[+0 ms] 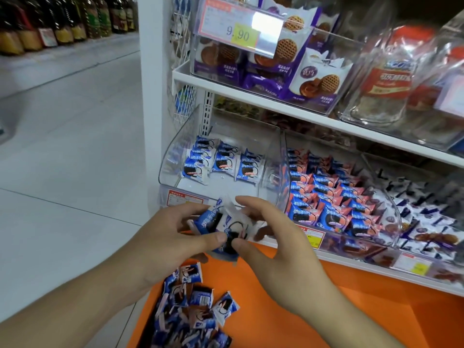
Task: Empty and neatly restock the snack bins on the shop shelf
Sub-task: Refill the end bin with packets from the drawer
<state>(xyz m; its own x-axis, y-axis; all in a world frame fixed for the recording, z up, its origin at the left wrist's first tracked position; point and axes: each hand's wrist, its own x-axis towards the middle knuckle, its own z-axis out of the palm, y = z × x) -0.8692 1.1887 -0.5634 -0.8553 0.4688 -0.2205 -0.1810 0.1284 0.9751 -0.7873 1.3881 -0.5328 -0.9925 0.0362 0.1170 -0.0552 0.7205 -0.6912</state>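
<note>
A clear plastic snack bin (pixel 173 156) at the left end of the lower shelf holds several blue cookie packets (pixel 221 159) lined up toward its back. Just in front of the bin, my left hand (pixel 165 237) grips a small bunch of blue cookie packets (pixel 213 222). My right hand (pixel 271 237) pinches one packet of that bunch (pixel 232 241) between thumb and fingers. Below my hands, a pile of the same blue packets (pixel 190 310) lies on the orange ledge (pixel 288 310).
The neighbouring bin (pixel 391 214) to the right is full of pink and blue packets (pixel 334 197). Further right are bins of other biscuits. The upper shelf (pixel 251 94) carries a bin of purple waffle packs (pixel 271 66) with a price tag. Open floor lies to the left.
</note>
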